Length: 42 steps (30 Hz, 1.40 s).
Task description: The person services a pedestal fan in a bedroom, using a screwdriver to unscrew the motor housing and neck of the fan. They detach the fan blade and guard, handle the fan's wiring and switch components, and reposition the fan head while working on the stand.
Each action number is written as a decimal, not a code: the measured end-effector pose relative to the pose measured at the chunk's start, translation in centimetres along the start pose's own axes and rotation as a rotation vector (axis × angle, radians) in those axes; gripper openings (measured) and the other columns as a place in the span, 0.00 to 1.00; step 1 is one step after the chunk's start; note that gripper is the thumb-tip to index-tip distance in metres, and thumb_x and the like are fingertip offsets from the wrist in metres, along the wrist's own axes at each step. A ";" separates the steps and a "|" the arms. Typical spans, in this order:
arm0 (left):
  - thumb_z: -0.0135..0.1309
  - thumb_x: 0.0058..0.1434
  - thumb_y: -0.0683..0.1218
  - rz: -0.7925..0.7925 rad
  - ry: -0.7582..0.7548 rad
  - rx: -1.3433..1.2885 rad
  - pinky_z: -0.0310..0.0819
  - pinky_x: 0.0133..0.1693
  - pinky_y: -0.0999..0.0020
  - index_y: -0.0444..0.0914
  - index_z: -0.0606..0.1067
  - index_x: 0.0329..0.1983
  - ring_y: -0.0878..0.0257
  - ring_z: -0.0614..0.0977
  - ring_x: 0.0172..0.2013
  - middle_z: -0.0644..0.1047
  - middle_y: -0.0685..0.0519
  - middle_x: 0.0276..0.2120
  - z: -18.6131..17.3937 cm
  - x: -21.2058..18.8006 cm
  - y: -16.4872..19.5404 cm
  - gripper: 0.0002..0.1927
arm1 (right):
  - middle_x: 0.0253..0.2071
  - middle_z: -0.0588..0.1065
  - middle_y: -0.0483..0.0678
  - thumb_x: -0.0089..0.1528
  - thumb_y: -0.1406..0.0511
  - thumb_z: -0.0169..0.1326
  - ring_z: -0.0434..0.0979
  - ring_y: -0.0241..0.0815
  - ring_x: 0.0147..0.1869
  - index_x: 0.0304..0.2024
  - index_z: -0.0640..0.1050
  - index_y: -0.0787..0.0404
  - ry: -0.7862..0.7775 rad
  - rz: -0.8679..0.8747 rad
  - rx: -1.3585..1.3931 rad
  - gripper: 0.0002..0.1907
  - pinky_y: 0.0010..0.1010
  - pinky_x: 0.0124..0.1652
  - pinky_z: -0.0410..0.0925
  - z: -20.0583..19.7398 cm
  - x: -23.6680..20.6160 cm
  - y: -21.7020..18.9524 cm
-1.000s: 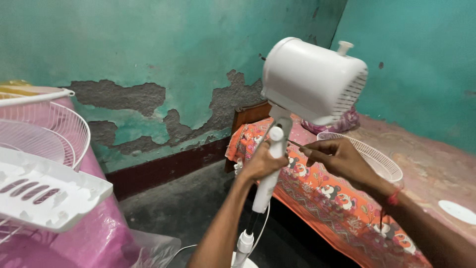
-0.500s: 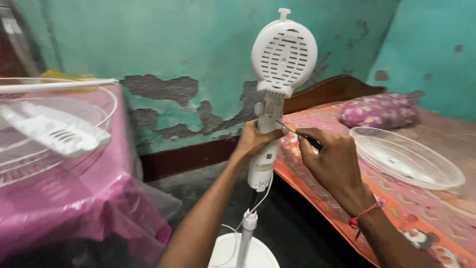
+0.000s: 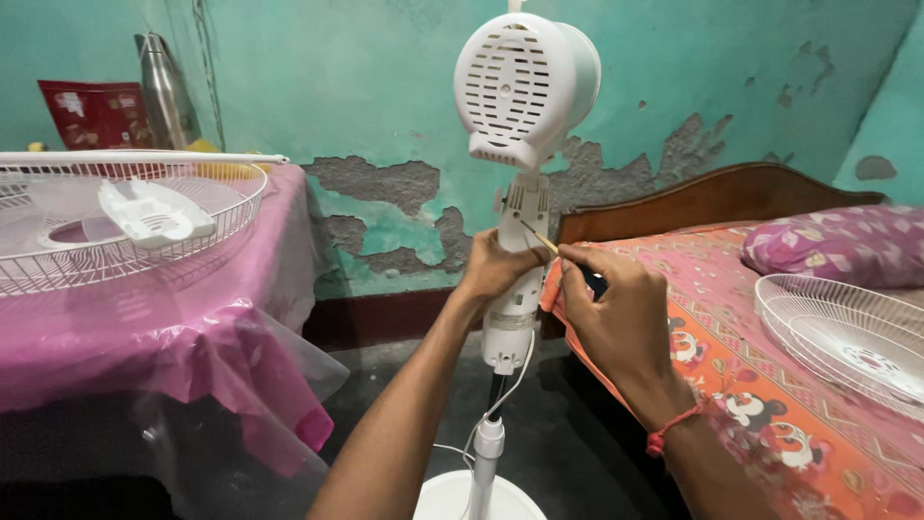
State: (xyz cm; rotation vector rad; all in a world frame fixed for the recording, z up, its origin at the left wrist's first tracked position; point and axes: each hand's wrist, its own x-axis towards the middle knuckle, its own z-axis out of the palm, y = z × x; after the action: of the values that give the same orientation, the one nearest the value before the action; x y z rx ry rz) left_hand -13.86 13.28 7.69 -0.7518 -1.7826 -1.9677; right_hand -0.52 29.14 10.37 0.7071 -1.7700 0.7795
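Fingers of the left hand [image 3: 496, 270] wrap the pedestal fan's white neck [image 3: 520, 279] at frame centre, steadying it; the right hand [image 3: 616, 313] pinches a screwdriver [image 3: 553, 248], tip at the neck. Farther left, a fan grille [image 3: 125, 226] rests on the pink-covered table [image 3: 192, 337].

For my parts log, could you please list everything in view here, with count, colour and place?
fan motor housing: 1, white, atop the stand
fan neck: 1, white, centre
fan base: 1, white, floor
screwdriver: 1, tip at the neck
fan guard: 1, white, on the pink-covered table
fan guard on the bed: 1, white, right
pillow: 1, purple floral, on the bed
flask: 1, metal, back left
left hand: gripping the neck
right hand: holding the screwdriver
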 end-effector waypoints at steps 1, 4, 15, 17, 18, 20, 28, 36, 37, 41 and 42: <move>0.66 0.52 0.42 0.022 0.005 0.009 0.80 0.34 0.69 0.33 0.81 0.42 0.67 0.83 0.31 0.84 0.53 0.34 0.1 0.0 0.0 0.14 | 0.41 0.82 0.57 0.62 0.68 0.57 0.85 0.51 0.43 0.46 0.83 0.65 -0.029 0.044 0.016 0.11 0.37 0.43 0.75 0.1 0.0 0.0; 0.68 0.51 0.41 0.093 0.041 0.065 0.80 0.36 0.69 0.32 0.81 0.43 0.65 0.83 0.33 0.83 0.51 0.35 0.5 -0.3 -0.1 0.17 | 0.38 0.82 0.57 0.61 0.67 0.56 0.85 0.50 0.37 0.45 0.83 0.65 -0.086 0.099 0.038 0.12 0.38 0.38 0.74 0.0 0.1 0.1; 0.68 0.48 0.36 0.196 0.150 -0.210 0.83 0.46 0.64 0.35 0.60 0.64 0.60 0.85 0.44 0.82 0.45 0.45 1.1 -1.1 -1.5 0.42 | 0.35 0.79 0.62 0.59 0.67 0.56 0.80 0.62 0.40 0.43 0.84 0.65 -0.166 -0.027 -0.160 0.12 0.49 0.42 0.71 -0.4 1.6 -1.0; 0.68 0.49 0.36 0.209 0.138 -0.259 0.83 0.45 0.62 0.35 0.60 0.65 0.59 0.85 0.44 0.82 0.44 0.45 1.0 -1.0 -1.7 0.42 | 0.35 0.79 0.62 0.59 0.66 0.56 0.80 0.62 0.41 0.42 0.84 0.65 -0.171 -0.003 -0.172 0.12 0.50 0.43 0.71 -0.4 1.9 -1.1; 0.68 0.48 0.36 0.182 0.131 -0.261 0.83 0.45 0.62 0.34 0.60 0.65 0.58 0.85 0.43 0.82 0.44 0.45 0.9 -1.0 -1.8 0.43 | 0.35 0.79 0.62 0.59 0.66 0.56 0.80 0.62 0.41 0.42 0.84 0.65 -0.176 0.006 -0.179 0.11 0.50 0.43 0.71 -0.5 2.0 -1.2; 0.69 0.46 0.36 0.135 0.118 -0.265 0.84 0.45 0.61 0.34 0.61 0.66 0.58 0.86 0.43 0.82 0.43 0.45 0.5 -0.9 -1.7 0.44 | 0.35 0.79 0.62 0.59 0.67 0.56 0.81 0.62 0.40 0.42 0.84 0.65 -0.182 -0.001 -0.174 0.12 0.50 0.43 0.72 -0.6 2.3 -1.2; 0.69 0.44 0.36 0.074 0.124 -0.353 0.85 0.39 0.59 0.35 0.59 0.67 0.56 0.86 0.39 0.83 0.43 0.42 0.5 -1.8 -0.3 0.47 | 0.33 0.79 0.62 0.59 0.68 0.55 0.81 0.61 0.38 0.43 0.84 0.64 -0.227 0.010 -0.195 0.12 0.49 0.42 0.73 -1.0 3.2 -2.1; 0.67 0.45 0.34 0.074 0.090 -0.381 0.86 0.38 0.60 0.35 0.58 0.67 0.56 0.86 0.38 0.83 0.43 0.42 0.2 -1.8 0.1 0.46 | 0.36 0.80 0.60 0.58 0.67 0.58 0.81 0.63 0.39 0.41 0.84 0.62 -0.229 -0.009 -0.234 0.10 0.51 0.40 0.72 -0.1 3.4 -2.7; 0.67 0.45 0.33 0.071 0.093 -0.371 0.86 0.38 0.60 0.35 0.58 0.67 0.56 0.86 0.38 0.83 0.43 0.42 0.1 -1.8 0.1 0.46 | 0.36 0.80 0.60 0.57 0.68 0.58 0.81 0.63 0.39 0.42 0.84 0.62 -0.236 -0.011 -0.249 0.11 0.51 0.40 0.72 0.1 3.5 -2.7; 0.65 0.45 0.32 0.058 0.098 -0.381 0.84 0.39 0.61 0.36 0.58 0.69 0.57 0.86 0.40 0.83 0.44 0.43 0.0 -1.7 -0.2 0.47 | 0.36 0.79 0.61 0.57 0.68 0.58 0.81 0.63 0.40 0.43 0.83 0.63 -0.252 -0.040 -0.296 0.12 0.51 0.40 0.73 0.7 3.8 -2.4; 0.65 0.45 0.32 0.054 0.098 -0.378 0.84 0.40 0.61 0.36 0.58 0.69 0.57 0.86 0.40 0.83 0.44 0.43 -0.1 -1.7 -0.3 0.47 | 0.36 0.79 0.61 0.57 0.69 0.58 0.81 0.63 0.40 0.43 0.83 0.63 -0.256 -0.051 -0.307 0.12 0.51 0.40 0.73 0.8 3.9 -2.4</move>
State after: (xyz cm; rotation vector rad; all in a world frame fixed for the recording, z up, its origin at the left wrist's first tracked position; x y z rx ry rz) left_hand -12.73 13.11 6.41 -0.7906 -1.3360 -2.2919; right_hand -0.32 26.62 14.27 0.6627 -2.0371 0.3815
